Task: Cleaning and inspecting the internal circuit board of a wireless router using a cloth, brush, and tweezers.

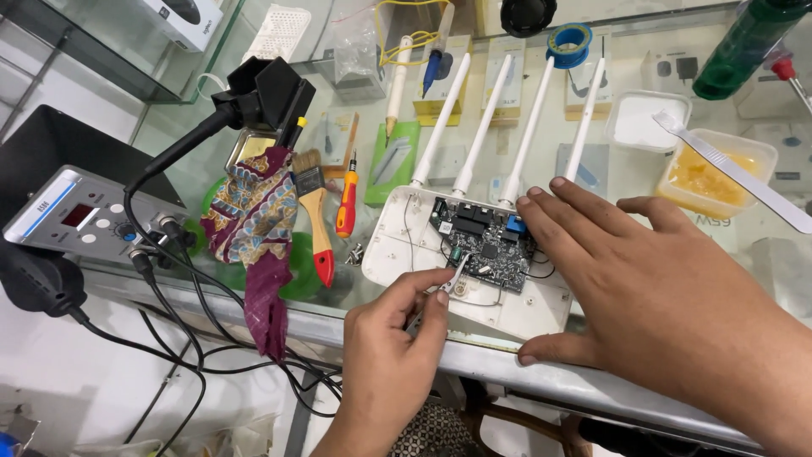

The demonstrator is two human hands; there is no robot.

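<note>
- The opened white plastic router (pixel 423 245) with four upright white antennas lies on the glass counter (pixel 592 144), its dark green circuit board (pixel 484 241) exposed.
- The left hand (pixel 393 338) sits at the router's near edge, thumb and forefinger pinched narrow around slim metal tweezers (pixel 452 279), whose tips touch the circuit board's near-left corner.
- The right hand (pixel 651 288) lies flat on the router's right side, fingers spread wide, holding nothing, fingertips touching the board's right edge.
- Left of the router lie a red-and-orange screwdriver (pixel 347 203), a wooden brush with a red handle tip (pixel 315 216) and a patterned maroon cloth (pixel 254 237).
- Farther left of the router stands a grey soldering station (pixel 76 216).
</note>
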